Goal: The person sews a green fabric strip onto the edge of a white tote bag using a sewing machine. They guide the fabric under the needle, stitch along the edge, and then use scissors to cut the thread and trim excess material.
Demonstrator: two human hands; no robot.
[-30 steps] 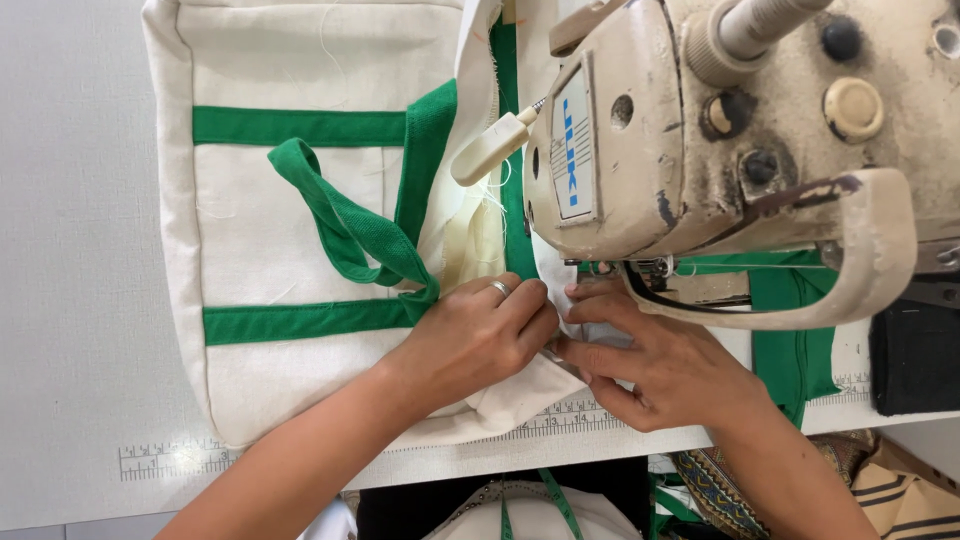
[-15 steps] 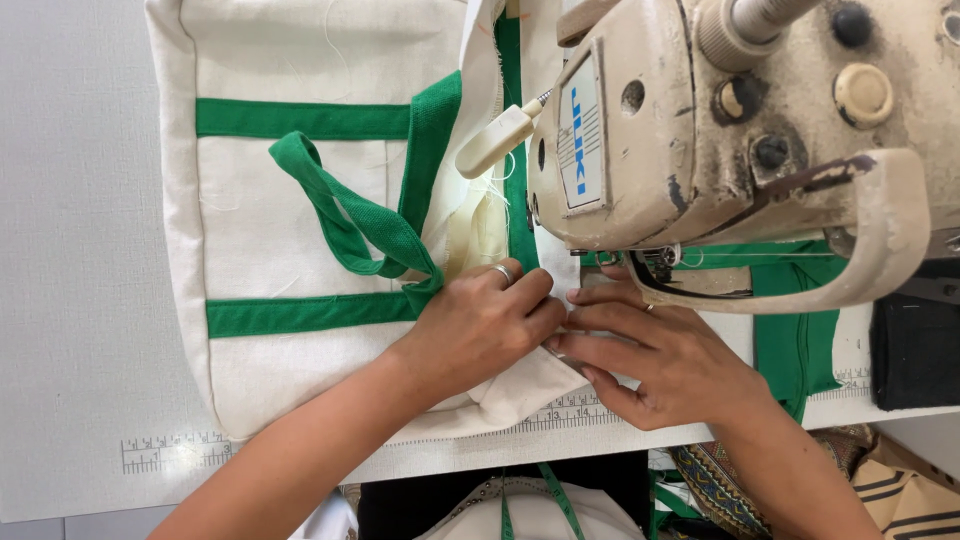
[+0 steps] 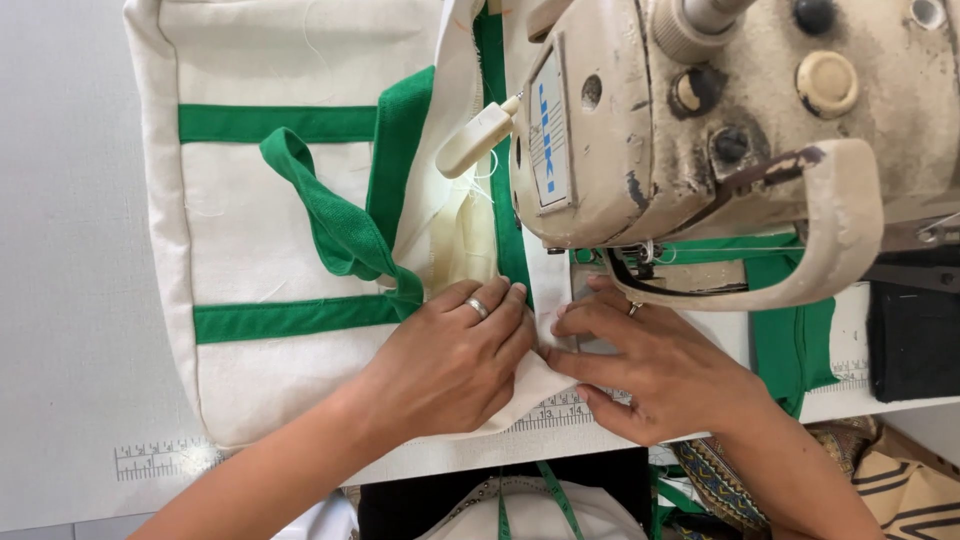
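A cream canvas tote bag (image 3: 260,210) with green straps lies flat on the sewing table. Its green handle (image 3: 335,215) loops across the panel. My left hand (image 3: 450,360), wearing a ring, presses flat on the bag's lower right corner. My right hand (image 3: 650,365) rests beside it, fingertips pinching the cream fabric edge (image 3: 545,290) under the head of the worn beige sewing machine (image 3: 720,130). The needle area is hidden by the machine head.
A small beige lamp (image 3: 475,135) sticks out from the machine's left side. Green fabric (image 3: 790,320) lies under the machine arm at the right. A printed ruler (image 3: 160,458) runs along the white table's front edge. A dark box (image 3: 915,335) sits at far right.
Both hands have slid slightly toward the machine head, feeding the bag's edge forward. The bag has shifted a little with them.
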